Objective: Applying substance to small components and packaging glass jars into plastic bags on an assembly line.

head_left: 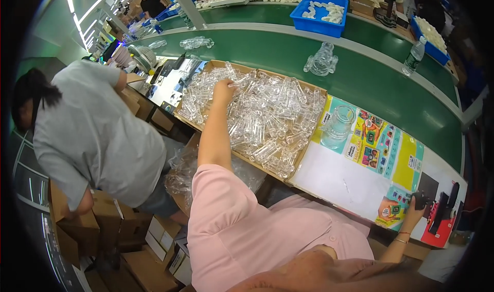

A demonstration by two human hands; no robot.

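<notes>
My left hand (225,90) reaches into a shallow cardboard tray (294,164) heaped with clear plastic tube-like pieces (267,106). Its fingers are closed at the heap and seem to pinch one clear piece, mostly hidden among the others. Far to the right, my right hand (413,216) is closed around a small black object (422,200) above the printed cardboard at the bench's end; its exact kind does not show. Beside that hand lie black, bar-shaped items (445,207) on a red and black surface. A clear jar-like container (338,127) stands right of the tray.
Behind the tray runs a green conveyor (370,93) with a cluster of clear parts (321,60) on it. Beyond are a blue bin (319,15) of white pieces and a water bottle (414,56). At left, a person in grey (98,132) bends near cardboard boxes (139,271).
</notes>
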